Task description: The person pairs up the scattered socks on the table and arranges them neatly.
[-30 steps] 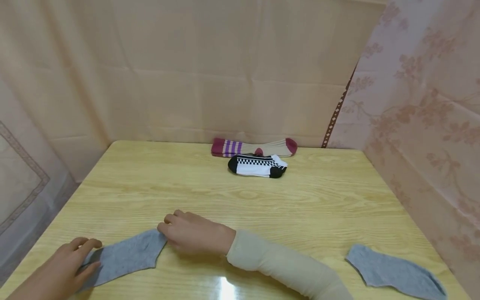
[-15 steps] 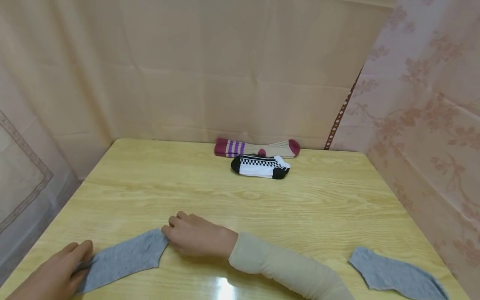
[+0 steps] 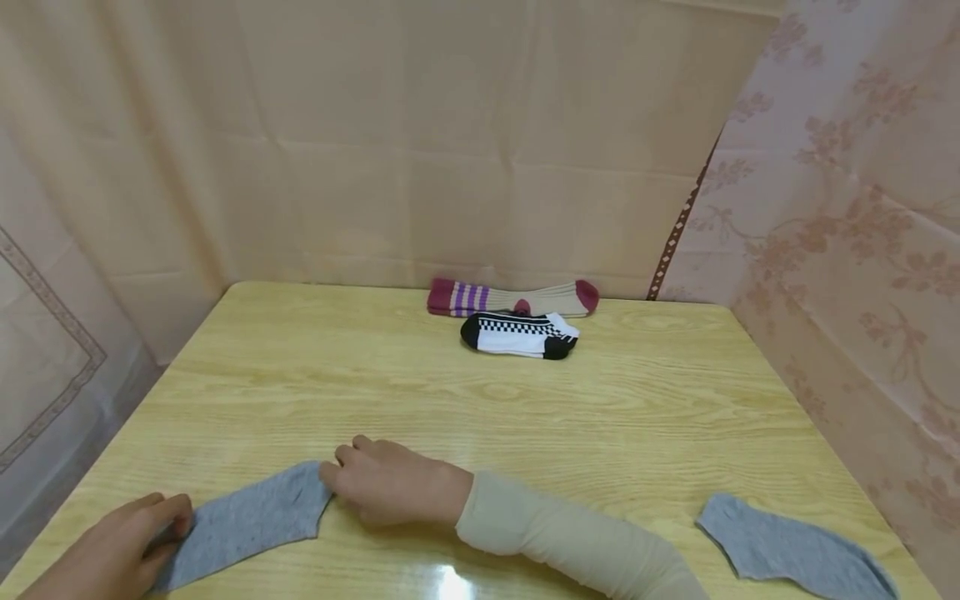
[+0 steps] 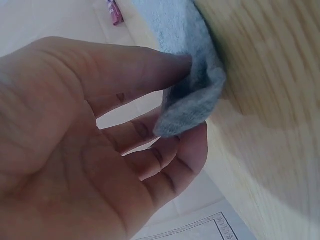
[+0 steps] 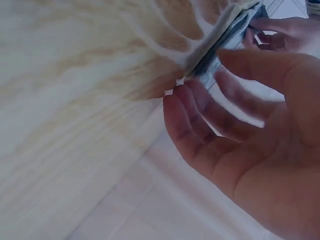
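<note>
A grey sock (image 3: 247, 518) lies stretched out at the front left of the table, one end in each hand. My left hand (image 3: 123, 542) pinches its left end; in the left wrist view the thumb lies on the bunched grey fabric (image 4: 192, 95) with the fingers under it. At the sock's far right end my right hand (image 3: 397, 483) pinches the edge between thumb and fingers, its forearm in a pale sleeve. A second grey sock (image 3: 795, 546) rests flat at the front right, apart from both hands.
At the table's back edge lie maroon-and-beige socks with purple stripes (image 3: 510, 297). Black-and-white checkered socks (image 3: 517, 335) lie just in front of them. Beige curtain cloth (image 3: 450, 142) hangs behind the wooden table (image 3: 600, 417), and flowered cloth (image 3: 862, 250) at the right.
My left hand's fingers have drawn in from a spread pose onto the sock's left end. The right hand keeps its hold, nearly still. The other socks stay put.
</note>
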Action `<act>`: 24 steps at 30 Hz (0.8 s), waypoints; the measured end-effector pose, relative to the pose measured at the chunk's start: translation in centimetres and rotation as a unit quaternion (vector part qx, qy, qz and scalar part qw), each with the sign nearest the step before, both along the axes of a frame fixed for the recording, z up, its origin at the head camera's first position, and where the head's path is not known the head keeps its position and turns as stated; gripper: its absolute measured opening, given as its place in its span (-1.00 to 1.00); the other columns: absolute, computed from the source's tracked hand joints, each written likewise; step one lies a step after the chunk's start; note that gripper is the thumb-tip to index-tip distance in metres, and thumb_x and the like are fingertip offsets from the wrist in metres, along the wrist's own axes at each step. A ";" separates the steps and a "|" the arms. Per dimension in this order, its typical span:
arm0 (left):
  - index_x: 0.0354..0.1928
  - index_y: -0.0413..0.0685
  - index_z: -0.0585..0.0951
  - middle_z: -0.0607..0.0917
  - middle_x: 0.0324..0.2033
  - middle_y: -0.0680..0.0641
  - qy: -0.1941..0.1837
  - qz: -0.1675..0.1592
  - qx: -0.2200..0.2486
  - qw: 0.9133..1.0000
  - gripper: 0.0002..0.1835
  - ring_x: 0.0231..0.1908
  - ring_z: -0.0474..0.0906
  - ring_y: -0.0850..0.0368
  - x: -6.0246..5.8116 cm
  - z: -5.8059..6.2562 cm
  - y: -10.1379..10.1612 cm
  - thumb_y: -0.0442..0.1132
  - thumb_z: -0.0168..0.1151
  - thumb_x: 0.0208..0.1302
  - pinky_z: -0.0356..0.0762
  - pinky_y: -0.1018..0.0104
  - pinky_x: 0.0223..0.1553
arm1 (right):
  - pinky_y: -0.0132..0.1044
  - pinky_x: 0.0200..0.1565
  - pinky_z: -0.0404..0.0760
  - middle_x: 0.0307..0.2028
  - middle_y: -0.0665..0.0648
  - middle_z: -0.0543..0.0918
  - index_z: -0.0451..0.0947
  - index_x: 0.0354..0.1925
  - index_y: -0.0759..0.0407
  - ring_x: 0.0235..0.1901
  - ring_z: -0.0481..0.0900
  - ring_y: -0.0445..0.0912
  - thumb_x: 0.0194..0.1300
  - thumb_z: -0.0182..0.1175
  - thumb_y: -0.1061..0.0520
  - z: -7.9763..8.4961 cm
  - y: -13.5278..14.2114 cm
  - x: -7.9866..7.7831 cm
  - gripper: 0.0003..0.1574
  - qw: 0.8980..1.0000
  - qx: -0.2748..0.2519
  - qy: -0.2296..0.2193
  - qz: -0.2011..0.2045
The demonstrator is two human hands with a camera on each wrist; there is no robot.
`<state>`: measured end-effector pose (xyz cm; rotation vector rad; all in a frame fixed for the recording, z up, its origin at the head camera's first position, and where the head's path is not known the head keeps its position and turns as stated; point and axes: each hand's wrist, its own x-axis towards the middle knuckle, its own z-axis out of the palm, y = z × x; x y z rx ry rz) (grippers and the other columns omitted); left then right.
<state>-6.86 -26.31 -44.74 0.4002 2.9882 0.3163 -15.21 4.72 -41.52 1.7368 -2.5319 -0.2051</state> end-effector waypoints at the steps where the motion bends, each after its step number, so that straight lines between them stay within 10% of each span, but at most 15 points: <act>1: -0.43 0.11 0.41 0.34 -0.55 0.13 -0.005 0.002 -0.003 1.000 -0.62 -0.54 0.17 0.36 0.0 -0.1 0.0 -0.44 0.46 0.06 0.25 0.38 -0.51 | -0.45 -0.33 0.50 -0.22 -0.06 0.53 0.45 0.07 0.00 -0.30 0.47 -0.20 0.48 0.06 0.02 0.0 0.0 0.0 -0.75 1.000 -0.009 -0.018 -0.006; 6: -0.41 0.13 0.45 0.38 -0.53 0.14 -0.016 0.005 -0.009 1.000 -0.63 -0.53 0.21 0.37 -0.2 -0.3 0.2 -0.43 0.46 0.03 0.31 0.36 -0.51 | -0.48 -0.29 0.50 -0.04 -0.06 0.51 0.34 0.25 -0.07 -0.25 0.47 -0.23 0.54 -0.02 -0.02 -0.1 -0.4 0.1 -0.62 0.997 -0.039 -0.066 -0.010; 15: -0.38 0.16 0.45 0.36 -0.51 0.21 0.017 -0.033 0.013 0.999 -0.59 -0.52 0.21 0.42 0.2 0.1 0.5 -0.49 0.44 -0.02 0.28 0.37 -0.53 | -0.44 -0.53 0.35 -0.25 -0.08 0.55 0.47 0.06 -0.17 -0.38 0.42 -0.20 0.53 0.02 0.02 -0.5 -2.0 1.2 -0.80 0.999 -0.002 0.035 -0.036; 24: -0.37 0.12 0.55 0.43 -0.47 0.22 0.072 -0.034 0.025 0.997 -0.57 -0.50 0.26 0.47 0.3 0.4 0.5 -0.59 0.43 -0.11 0.38 0.38 -0.53 | -0.56 -0.43 0.47 -0.23 -0.07 0.51 0.49 0.05 -0.02 -0.43 0.43 -0.32 0.41 0.15 0.18 0.7 -2.1 0.6 -0.73 0.998 -0.030 -0.045 -0.009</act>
